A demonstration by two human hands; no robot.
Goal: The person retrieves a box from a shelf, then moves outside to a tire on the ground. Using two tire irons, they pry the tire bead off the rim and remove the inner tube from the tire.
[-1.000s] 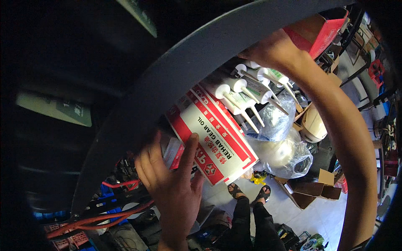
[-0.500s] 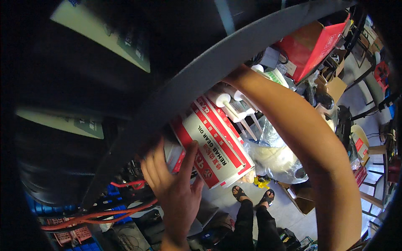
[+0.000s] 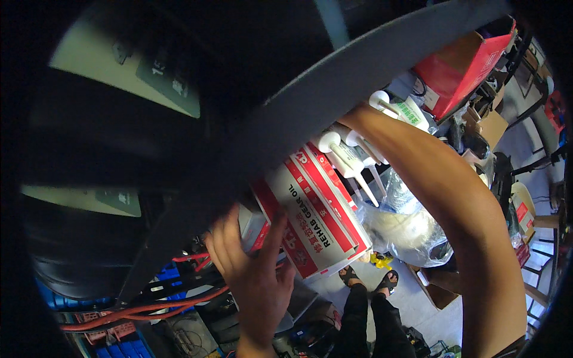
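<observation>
My left hand [image 3: 259, 280] is raised with its fingers stretched and apart beside a red and white carton [image 3: 319, 218]. Its index finger overlaps the carton's printed face; whether it touches is unclear. No object shows in that hand. From the lower right, my right forearm [image 3: 444, 173] reaches up and left across the scene. Its hand is hidden behind a broad grey curved edge [image 3: 310, 83]. Beyond the carton, close to the right wrist, are white bottles [image 3: 346, 158] with long tapered nozzles.
Large dark rounded objects [image 3: 89, 155] with pale labels fill the left. A red open box [image 3: 462, 71] is at upper right. Below the bottles lies a clear plastic bag [image 3: 412, 232]. Orange-red cables [image 3: 149, 311] run at lower left near blue bins [image 3: 128, 349]. My sandalled feet [image 3: 388, 281] show on the floor.
The view has shifted slightly, so the carton, bottles and red box appear lower and further right. Both arms keep nearly the same pose.
</observation>
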